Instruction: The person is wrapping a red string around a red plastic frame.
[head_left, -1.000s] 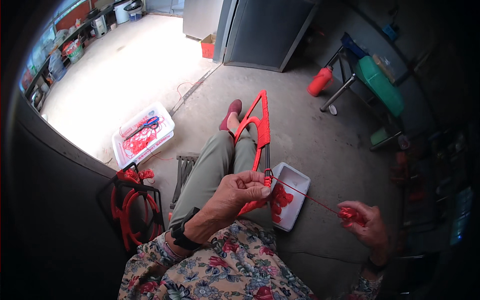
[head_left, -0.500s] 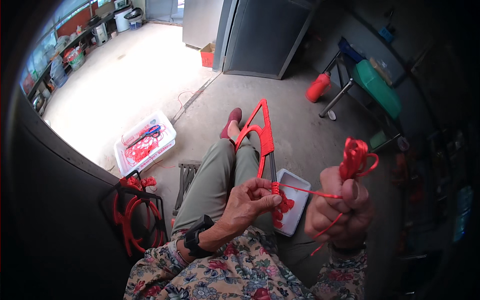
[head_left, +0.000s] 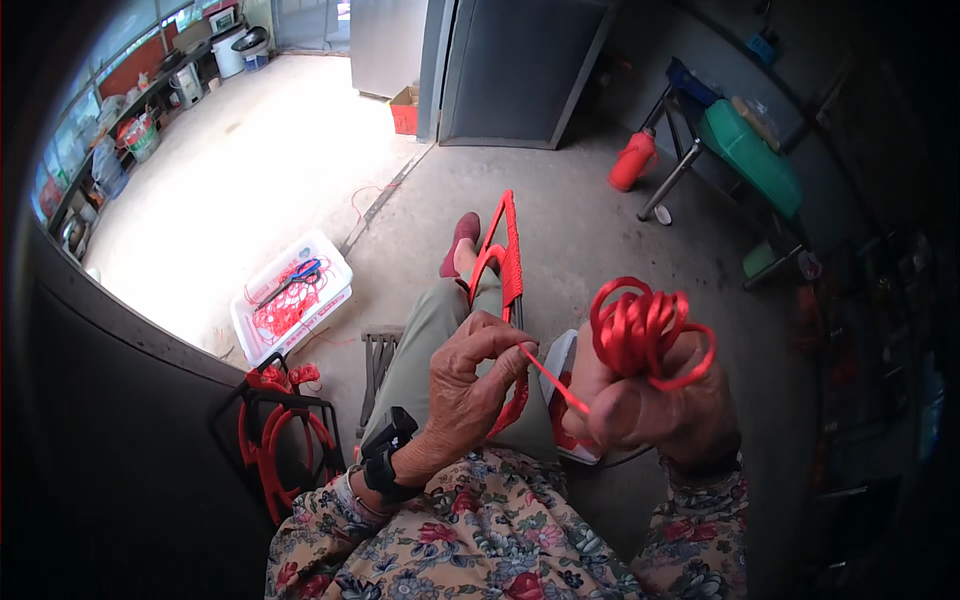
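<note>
Grey floor (head_left: 570, 235) spreads across the middle of the frame, bounded by a dark door (head_left: 515, 75) at the top and a dark panel (head_left: 110, 430) at the lower left. A red flask (head_left: 632, 162) stands at the upper right. Left of centre, a white tray (head_left: 338, 284) holds red cord scraps and blue-handled scissors (head_left: 305, 270). Near the panel, dark frames with red wrapping (head_left: 270, 440) crowd the lower left.

The red-wrapped frame (head_left: 512, 260) rises at centre, in front of the legs. The left hand (head_left: 478, 375) is closed around its lower part, thumb and forefinger pinched together. From those fingertips a taut red cord (head_left: 555, 380) slants down to the right hand (head_left: 650, 405), closed in a fist around the looped bundle (head_left: 640, 325), just right of centre.
</note>
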